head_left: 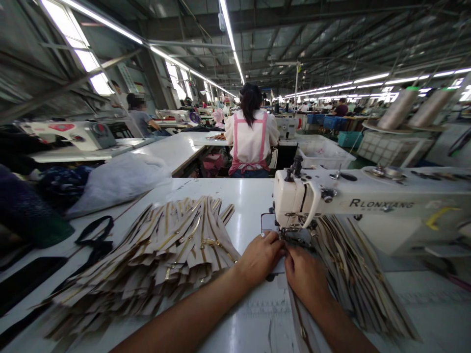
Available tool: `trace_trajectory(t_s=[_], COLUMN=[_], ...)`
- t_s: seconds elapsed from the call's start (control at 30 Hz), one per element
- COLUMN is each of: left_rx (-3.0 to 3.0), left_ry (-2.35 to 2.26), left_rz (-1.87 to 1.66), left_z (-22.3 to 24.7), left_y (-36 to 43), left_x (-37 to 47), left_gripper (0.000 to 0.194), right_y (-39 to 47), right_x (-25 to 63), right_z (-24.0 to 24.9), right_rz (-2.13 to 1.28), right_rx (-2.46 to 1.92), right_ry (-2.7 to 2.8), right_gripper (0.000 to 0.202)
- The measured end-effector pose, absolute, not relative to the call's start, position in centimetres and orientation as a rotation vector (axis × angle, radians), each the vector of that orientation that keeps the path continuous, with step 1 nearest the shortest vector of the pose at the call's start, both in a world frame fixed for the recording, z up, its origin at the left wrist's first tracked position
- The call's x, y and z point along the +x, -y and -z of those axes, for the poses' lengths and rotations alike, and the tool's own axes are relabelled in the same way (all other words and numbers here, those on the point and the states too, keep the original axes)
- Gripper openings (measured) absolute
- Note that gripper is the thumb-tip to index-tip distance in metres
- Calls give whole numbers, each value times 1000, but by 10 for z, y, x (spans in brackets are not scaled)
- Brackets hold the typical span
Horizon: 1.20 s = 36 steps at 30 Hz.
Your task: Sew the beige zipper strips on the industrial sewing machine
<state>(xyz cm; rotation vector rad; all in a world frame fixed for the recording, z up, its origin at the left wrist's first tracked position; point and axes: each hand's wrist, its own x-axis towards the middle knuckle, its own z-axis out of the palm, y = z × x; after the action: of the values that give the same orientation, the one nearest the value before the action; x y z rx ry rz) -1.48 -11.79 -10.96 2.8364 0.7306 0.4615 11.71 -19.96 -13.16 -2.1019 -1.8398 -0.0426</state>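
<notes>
My left hand (260, 257), with a ring on one finger, lies close to the needle area of the white sewing machine (294, 201). Its fingers are bent and pressed together at the presser foot; what is under them is hidden. Beside it, almost touching, my right hand (307, 277) pinches a beige fabric strip with a zipper (302, 331). This strip runs from under the right hand down toward the table's front edge. To the left spreads a large pile of similar zipper strips (184, 245), some with gold teeth showing. Another bundle of strips (349, 264) lies right of my right hand, beneath the machine arm.
A white plastic bag (121, 179) and a black strap (97, 233) lie on the left. Ahead, a person in a pink-trimmed apron (250, 132) sits facing away. A white bin (324, 152) stands behind the machine, and thread cones (399, 110) rise at the right.
</notes>
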Motion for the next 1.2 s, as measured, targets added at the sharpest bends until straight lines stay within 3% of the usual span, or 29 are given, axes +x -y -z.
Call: trace_trajectory(t_s=[0.4, 0.83, 1.2], left_rx=[2921, 2960, 2968], left_ry=[-632, -649, -650], left_rz=[-500, -502, -543], left_z=[109, 114, 116], left_y=[117, 118, 118], left_x=[-20, -18, -21], left_gripper=[25, 22, 24], right_y=[236, 242, 226], right_x=[124, 116, 122], right_z=[139, 147, 135], right_rz=[-94, 192, -58], right_rx=[-1958, -1995, -1929], right_ry=[1791, 1995, 1956], right_gripper=[34, 34, 33])
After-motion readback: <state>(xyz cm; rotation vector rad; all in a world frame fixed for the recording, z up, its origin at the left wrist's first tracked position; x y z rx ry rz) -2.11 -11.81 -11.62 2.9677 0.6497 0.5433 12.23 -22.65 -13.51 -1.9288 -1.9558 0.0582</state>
